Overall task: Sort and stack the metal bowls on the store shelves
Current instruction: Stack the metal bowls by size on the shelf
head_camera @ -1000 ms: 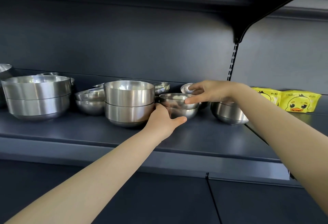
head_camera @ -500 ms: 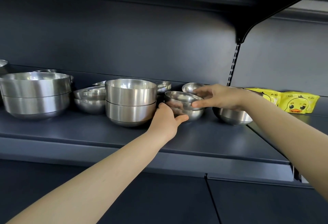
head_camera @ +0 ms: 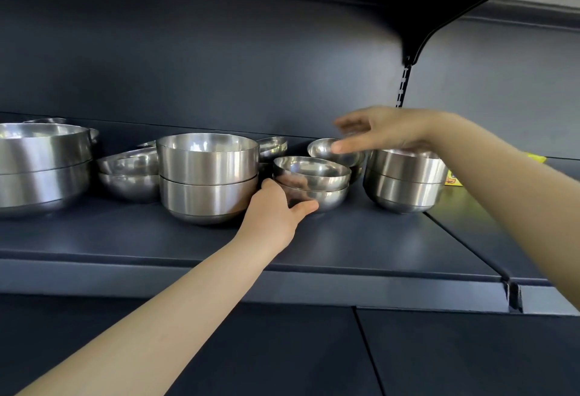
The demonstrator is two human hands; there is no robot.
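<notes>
Left grip (head_camera: 273, 213) is clamping the stacked shallow steel bowls (head_camera: 314, 172) steady, probably so right grip (head_camera: 386, 132), spread apart, can add another.

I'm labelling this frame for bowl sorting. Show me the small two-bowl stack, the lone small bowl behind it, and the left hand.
small two-bowl stack (head_camera: 314, 182), head view, top bowl's outer wall.
lone small bowl (head_camera: 319, 150), head view, left part of its wall.
left hand (head_camera: 276, 211), head view, back of the hand.

Glossy metal bowls (head_camera: 310, 172), matt shelf (head_camera: 376, 238)
</notes>
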